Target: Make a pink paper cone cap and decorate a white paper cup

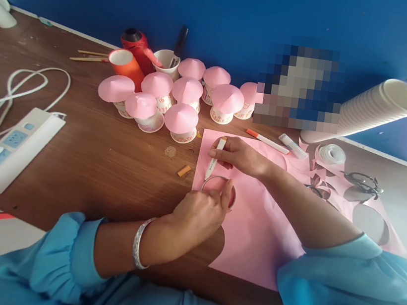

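A large sheet of pink paper [249, 233] lies on the brown table, its lower left side cut in a curve. My left hand [199, 214] is closed on a thin-rimmed ring [215, 177] lying on the paper; the hand covers its lower part. My right hand [242, 155] grips a white marker [214, 161], its lower end at the ring's upper left edge. A small orange marker cap [183, 171] lies on the table left of the paper.
Several paper cups with pink cone tops [181, 118] stand at the back. Behind them are an orange cup [126, 67] and a red glue gun [137, 46]. Stacked cups [370, 112], scissors [364, 183] and paper scraps lie right; a power strip [20, 148] lies left.
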Available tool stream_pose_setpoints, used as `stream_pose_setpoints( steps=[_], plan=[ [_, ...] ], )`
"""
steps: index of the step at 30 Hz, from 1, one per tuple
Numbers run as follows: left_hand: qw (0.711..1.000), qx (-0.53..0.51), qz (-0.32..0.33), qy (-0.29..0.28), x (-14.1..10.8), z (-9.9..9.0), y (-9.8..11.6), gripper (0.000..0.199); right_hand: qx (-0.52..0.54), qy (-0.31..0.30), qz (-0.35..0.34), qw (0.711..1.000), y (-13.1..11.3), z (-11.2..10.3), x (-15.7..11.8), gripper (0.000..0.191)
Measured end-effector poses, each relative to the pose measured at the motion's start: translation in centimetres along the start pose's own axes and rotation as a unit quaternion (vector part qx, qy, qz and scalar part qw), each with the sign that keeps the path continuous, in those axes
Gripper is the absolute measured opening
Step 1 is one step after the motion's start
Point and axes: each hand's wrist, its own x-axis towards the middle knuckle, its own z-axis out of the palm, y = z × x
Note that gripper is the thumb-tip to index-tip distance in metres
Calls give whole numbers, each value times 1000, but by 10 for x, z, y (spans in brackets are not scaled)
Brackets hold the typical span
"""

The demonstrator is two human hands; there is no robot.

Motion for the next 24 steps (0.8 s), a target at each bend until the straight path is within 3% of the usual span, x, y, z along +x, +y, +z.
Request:
stream_pose_setpoints(
  steps=[7,12,20,24],
  plan=[
    [1000,8,-12,5,-1,6,2,49,-2,39,-6,999,-3,-8,-12,46],
    [1000,5,-5,-8,1,4,0,42,-14,72,5,997,1,-14,-24,46],
    [997,-4,20,-71,4,-2,-3,55,24,182,43,982,1,-15,-55,43],
    [999,5,23,-47,2,-2,-5,56,49,236,63,968,7,-13,-72,41]
  ],
)
